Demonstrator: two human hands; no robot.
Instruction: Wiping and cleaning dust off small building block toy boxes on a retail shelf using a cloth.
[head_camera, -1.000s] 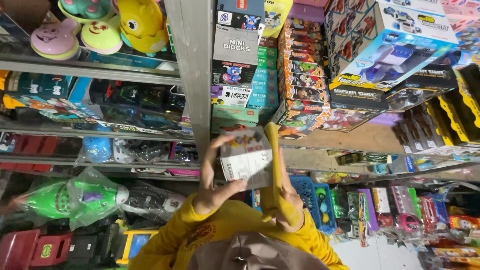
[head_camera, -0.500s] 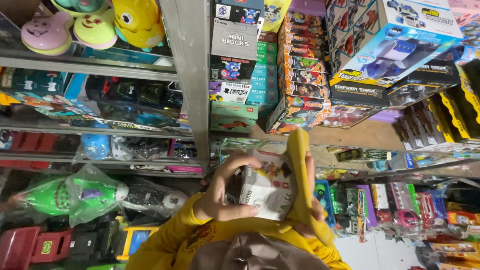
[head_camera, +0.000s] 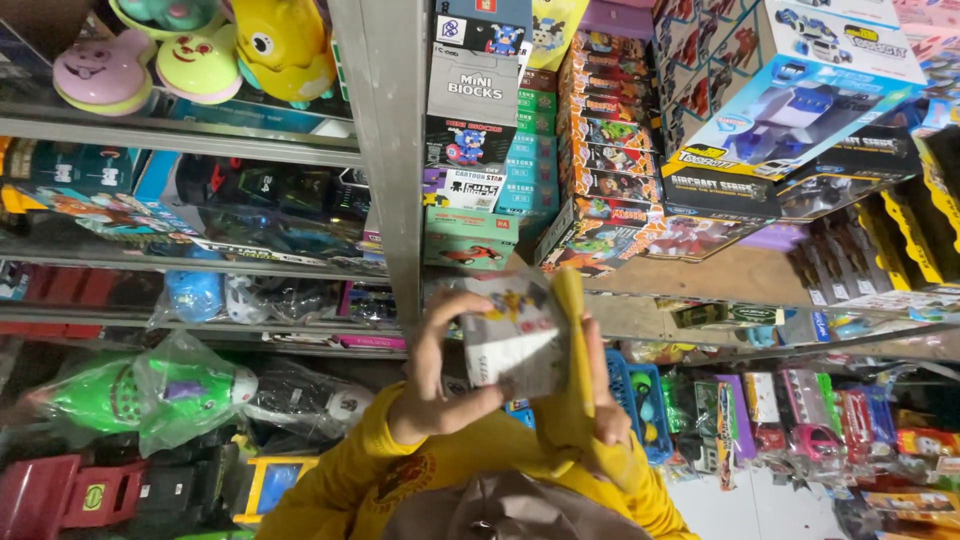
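Hands raised at centre frame, before a grey metal shelf upright (head_camera: 385, 150). Left hand (head_camera: 440, 365) wraps its fingers around the near-left edge of a small grey-and-white cardboard toy box (head_camera: 515, 340); right hand (head_camera: 600, 400) closes on the right side, pressing a yellow cloth (head_camera: 572, 360) against it. Box sits between both palms, tilted. Wiping well likely needs a firm left grip, with the cloth drawn flat across each face. Stacked colourful toy boxes (head_camera: 610, 150) crowd just beyond; green bagged toy (head_camera: 150, 390) lies well left. Open room only close to the body.
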